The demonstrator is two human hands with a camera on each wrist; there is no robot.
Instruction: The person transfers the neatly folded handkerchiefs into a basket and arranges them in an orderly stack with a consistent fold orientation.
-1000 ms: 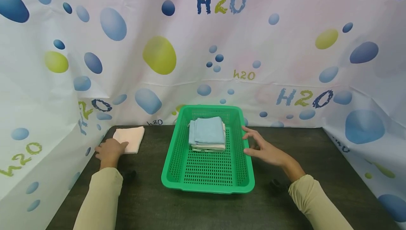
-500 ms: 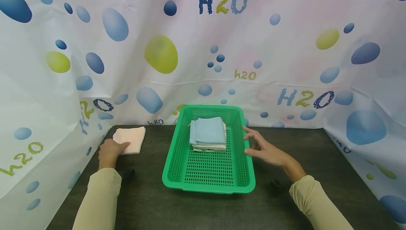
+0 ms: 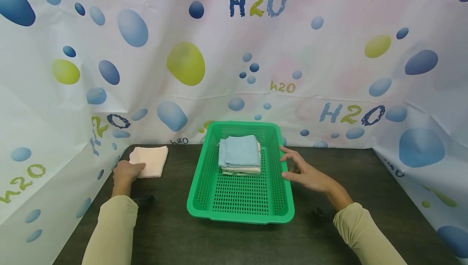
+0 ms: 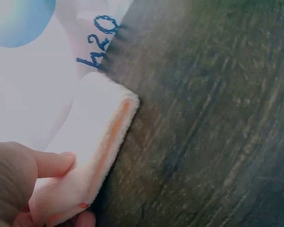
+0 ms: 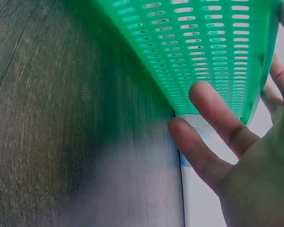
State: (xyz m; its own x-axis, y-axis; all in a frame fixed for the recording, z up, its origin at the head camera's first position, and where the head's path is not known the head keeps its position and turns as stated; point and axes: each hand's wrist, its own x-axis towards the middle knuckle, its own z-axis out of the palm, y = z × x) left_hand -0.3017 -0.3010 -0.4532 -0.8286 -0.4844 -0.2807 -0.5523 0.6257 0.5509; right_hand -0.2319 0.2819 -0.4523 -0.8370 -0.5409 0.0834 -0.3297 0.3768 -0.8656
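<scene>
At the far left of the table, my left hand (image 3: 125, 173) pinches the near-left corner of a folded pale pink cloth (image 3: 155, 161). The left wrist view shows the thumb pressed on top of this folded cloth (image 4: 92, 125) and fingertips under its edge. A green plastic basket (image 3: 241, 217) stands in the middle, holding a stack of folded cloths with a light blue cloth (image 3: 241, 150) on top. My right hand (image 3: 310, 175) rests at the basket's right rim, its fingers spread and relaxed. In the right wrist view two fingers extend beside the basket's slotted wall (image 5: 203, 42).
The dark wooden table (image 3: 164, 232) ends at a white printed curtain (image 3: 234, 54) behind and on both sides. A dark strap-like item (image 3: 144, 201) is by the left wrist, and another dark item (image 3: 321, 213) by the right wrist.
My left hand has gone from lying spread by the pink cloth to pinching its corner, drawing in slightly. The right hand, basket and stacked cloths stay put.
</scene>
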